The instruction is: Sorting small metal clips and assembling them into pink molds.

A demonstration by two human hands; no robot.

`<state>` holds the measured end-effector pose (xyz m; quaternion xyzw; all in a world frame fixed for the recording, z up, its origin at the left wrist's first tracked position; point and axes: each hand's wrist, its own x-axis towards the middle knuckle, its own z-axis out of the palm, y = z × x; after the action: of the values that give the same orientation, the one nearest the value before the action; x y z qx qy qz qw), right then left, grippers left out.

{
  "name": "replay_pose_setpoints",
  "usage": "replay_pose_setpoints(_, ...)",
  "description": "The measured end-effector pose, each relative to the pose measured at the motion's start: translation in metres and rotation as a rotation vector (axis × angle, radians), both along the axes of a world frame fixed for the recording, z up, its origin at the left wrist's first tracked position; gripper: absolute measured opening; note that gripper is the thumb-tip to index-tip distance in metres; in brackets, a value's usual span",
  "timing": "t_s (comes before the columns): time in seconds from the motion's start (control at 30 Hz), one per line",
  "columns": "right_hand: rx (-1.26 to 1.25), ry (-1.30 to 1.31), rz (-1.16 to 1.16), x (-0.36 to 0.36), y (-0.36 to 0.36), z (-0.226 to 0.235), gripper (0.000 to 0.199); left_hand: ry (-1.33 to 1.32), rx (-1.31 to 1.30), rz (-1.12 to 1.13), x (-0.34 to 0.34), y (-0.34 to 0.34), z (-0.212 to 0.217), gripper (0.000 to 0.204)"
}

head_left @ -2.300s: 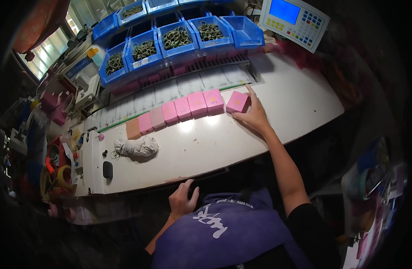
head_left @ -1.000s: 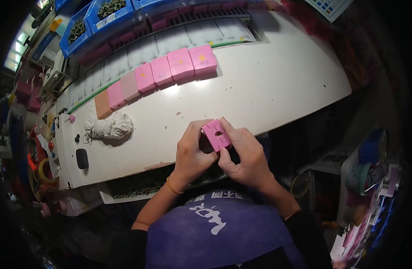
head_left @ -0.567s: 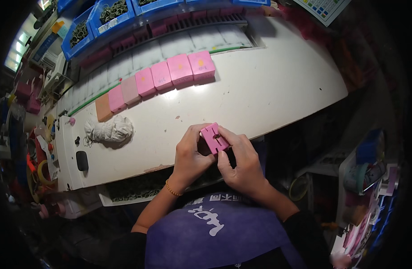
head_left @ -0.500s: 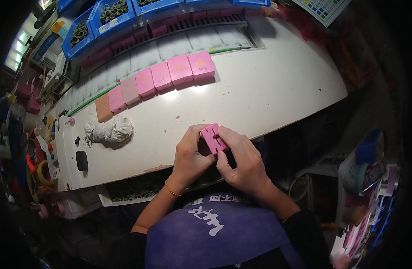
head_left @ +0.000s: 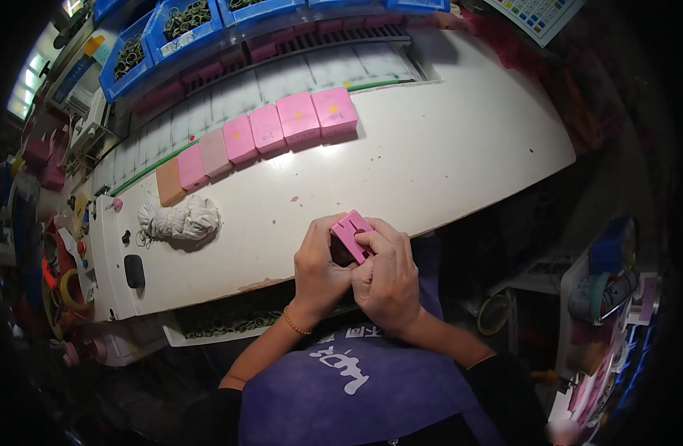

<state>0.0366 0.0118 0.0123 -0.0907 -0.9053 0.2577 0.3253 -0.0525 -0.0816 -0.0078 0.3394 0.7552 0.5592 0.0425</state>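
Note:
A small pink rubber mold [head_left: 345,232] with slots cut in its upper face is held up over the table's front edge. My left hand [head_left: 318,267] grips it from the left, with fingers behind it and the thumb below. From the right, my right hand [head_left: 390,276] closes on it, its bent fingers pressing on the slotted face and covering much of it. Beyond my hands, several pink blocks [head_left: 298,117] stand in a curved row on the white table, with a tan block [head_left: 170,183] at the left end.
A white cloth bundle [head_left: 182,221] lies on the table's left side, near a black oval object [head_left: 134,271]. Blue bins [head_left: 129,67] of dark green rings line the back. Below the table edge, an open drawer [head_left: 179,338] contains similar rings. A keypad panel [head_left: 538,16] sits far right.
My right hand has shifted left and curled its fingers over the mold's slotted face. Before, its finger and thumb held the mold's right edge. The mold has tilted slightly.

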Motion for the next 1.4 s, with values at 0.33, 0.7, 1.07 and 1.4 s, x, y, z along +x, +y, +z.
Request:
replay_pose_setpoints(0.33, 0.154, -0.068, 0.108, 0.006, 0.018, 0.016, 0.051, 0.018, -0.075, -0.002, -0.003, 0.002, 0.002, 0.053)
replay_pose_setpoints(0.7, -0.029, -0.053, 0.012, -0.004, 0.006, 0.01, 0.047, 0.06, -0.042, 0.05, -0.002, 0.003, -0.003, 0.048)
replay_pose_setpoints(1.07, -0.222, 0.074, 0.317, -0.01, 0.033, -0.008, 0.05, 0.003, -0.062, -0.072, -0.014, 0.0, 0.003, 0.046)
replay_pose_setpoints(1.4, -0.298, 0.168, 0.128, -0.009, 0.014, -0.03, 0.044, -0.066, -0.06, -0.086, -0.012, 0.0, 0.004, 0.047)
